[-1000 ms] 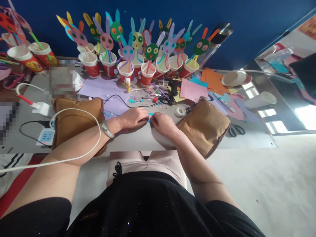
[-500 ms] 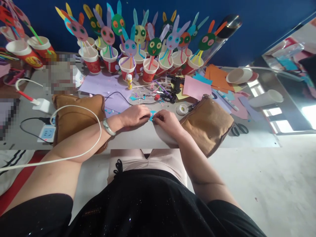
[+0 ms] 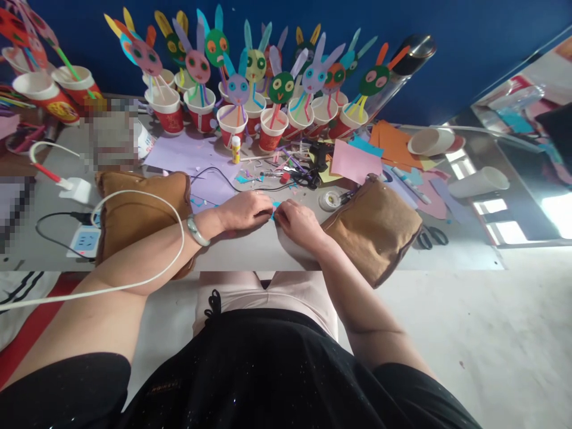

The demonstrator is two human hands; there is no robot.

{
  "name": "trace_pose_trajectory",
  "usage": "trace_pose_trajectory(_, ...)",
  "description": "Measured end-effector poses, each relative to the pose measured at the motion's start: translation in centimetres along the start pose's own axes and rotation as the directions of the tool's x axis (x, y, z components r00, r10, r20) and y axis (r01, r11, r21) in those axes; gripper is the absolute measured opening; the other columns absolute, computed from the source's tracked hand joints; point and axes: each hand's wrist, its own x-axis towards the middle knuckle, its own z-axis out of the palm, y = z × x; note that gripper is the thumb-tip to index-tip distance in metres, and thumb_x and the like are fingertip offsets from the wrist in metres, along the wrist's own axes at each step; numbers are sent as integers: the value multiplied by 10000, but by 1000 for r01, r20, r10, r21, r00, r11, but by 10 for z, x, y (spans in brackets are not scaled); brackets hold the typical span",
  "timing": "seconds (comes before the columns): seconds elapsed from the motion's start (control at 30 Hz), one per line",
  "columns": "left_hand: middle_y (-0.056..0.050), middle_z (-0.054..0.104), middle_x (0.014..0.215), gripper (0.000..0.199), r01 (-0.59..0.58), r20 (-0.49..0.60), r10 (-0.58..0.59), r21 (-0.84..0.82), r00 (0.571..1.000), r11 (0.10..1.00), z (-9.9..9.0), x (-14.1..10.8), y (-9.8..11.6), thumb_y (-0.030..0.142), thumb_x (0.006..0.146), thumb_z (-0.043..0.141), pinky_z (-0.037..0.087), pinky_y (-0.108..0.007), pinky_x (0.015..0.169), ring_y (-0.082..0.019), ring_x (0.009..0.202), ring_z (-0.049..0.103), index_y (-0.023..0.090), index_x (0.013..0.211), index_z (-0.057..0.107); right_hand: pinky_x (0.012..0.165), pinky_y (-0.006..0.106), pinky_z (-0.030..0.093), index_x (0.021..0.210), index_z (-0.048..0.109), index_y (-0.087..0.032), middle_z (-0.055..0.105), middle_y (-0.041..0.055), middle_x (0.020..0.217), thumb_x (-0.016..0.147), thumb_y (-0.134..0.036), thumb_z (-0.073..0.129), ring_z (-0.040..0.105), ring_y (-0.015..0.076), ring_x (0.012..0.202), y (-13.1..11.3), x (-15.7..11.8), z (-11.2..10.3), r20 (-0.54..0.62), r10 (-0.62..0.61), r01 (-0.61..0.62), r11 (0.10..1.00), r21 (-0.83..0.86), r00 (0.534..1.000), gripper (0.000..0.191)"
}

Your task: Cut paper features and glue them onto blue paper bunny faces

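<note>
A small light-blue paper piece (image 3: pixel 276 206) lies at the table's near middle, mostly hidden between my two hands. My left hand (image 3: pixel 247 211) rests on the tabletop with its fingers bent and closed at the piece's left edge. From the other side my right hand (image 3: pixel 300 221) pinches the paper with curled fingers, covering much of it. Beyond the hands are paper scraps, a black cable and a yellow glue stick (image 3: pixel 236 150) standing upright. A roll of tape (image 3: pixel 329 201) sits close to my right hand.
Brown cushions, one left (image 3: pixel 145 199) and one right (image 3: pixel 378 229), flank my forearms. A white cable (image 3: pixel 176 256) crosses over my left forearm. Red paper cups (image 3: pixel 232 126) with paper rabbit figures line the back. Scissors (image 3: pixel 431 236) lie at the right, near a power strip-free tabletop edge.
My right hand has shifted slightly left, over more of the blue paper piece. My left hand stays almost still, and the view has tilted a little.
</note>
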Motion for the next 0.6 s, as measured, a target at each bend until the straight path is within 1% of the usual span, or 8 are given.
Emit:
trace_pose_trajectory(0.07, -82, 686, 830, 235, 7, -7, -7, -4, 1000, 1000, 0, 0, 0, 247, 961, 510, 470, -344, 787, -229, 841, 630, 179, 814, 680, 757, 322, 406, 1033, 684, -135, 709, 153, 1086, 1001, -214, 497, 644, 243, 906, 2, -1, 2, -15, -15, 15, 1000, 10, 1000, 206)
trace_pose_trajectory(0.13, -77, 687, 828, 230, 20, -9, -20, -20, 1000, 1000, 0, 0, 1, 243, 953, 515, 472, -340, 789, -226, 841, 632, 181, 811, 685, 770, 317, 414, 990, 669, -146, 710, 138, 1037, 988, -208, 492, 634, 237, 898, 6, -1, 3, -45, -32, 35, 997, 69, 998, 187)
trace_pose_trajectory(0.2, -69, 688, 820, 224, 34, -6, -34, -40, 999, 999, 0, 0, 0, 243, 949, 521, 473, -337, 793, -222, 839, 634, 182, 820, 694, 774, 309, 420, 932, 653, -162, 711, 105, 952, 970, -213, 497, 620, 220, 861, 11, 0, 4, -82, -41, 55, 983, 172, 996, 168)
trace_pose_trajectory(0.3, -66, 689, 819, 200, 45, -14, -46, -48, 999, 998, 0, 0, 0, 246, 938, 545, 473, -334, 793, -221, 842, 635, 179, 838, 705, 719, 293, 418, 865, 635, -171, 690, 58, 829, 953, -256, 513, 582, 183, 744, 18, 0, 5, -131, -16, 61, 936, 345, 991, 173)
trace_pose_trajectory(0.4, -71, 685, 818, 216, 42, -29, -43, -37, 999, 998, 1, 0, 0, 250, 951, 541, 469, -328, 775, -218, 835, 633, 174, 824, 699, 675, 279, 411, 839, 656, -164, 681, 34, 779, 911, -274, 561, 557, 158, 681, 20, -1, 5, -136, 21, 43, 890, 455, 991, 162)
trace_pose_trajectory(0.5, -76, 680, 811, 231, 36, -27, -37, -26, 999, 999, 2, 0, 0, 249, 965, 534, 464, -324, 764, -216, 825, 630, 165, 827, 699, 697, 279, 428, 848, 705, -159, 706, 39, 806, 865, -251, 611, 589, 160, 713, 19, -1, 5, -119, 34, 25, 889, 458, 992, 132)
trace_pose_trajectory(0.6, -79, 688, 839, 197, 45, -22, -46, -19, 999, 999, 3, 0, 0, 236, 955, 555, 466, -320, 785, -216, 849, 633, 159, 865, 711, 715, 282, 436, 856, 738, -167, 727, 52, 834, 848, -240, 655, 618, 172, 751, 17, 1, 5, -105, 27, 17, 918, 396, 994, 111)
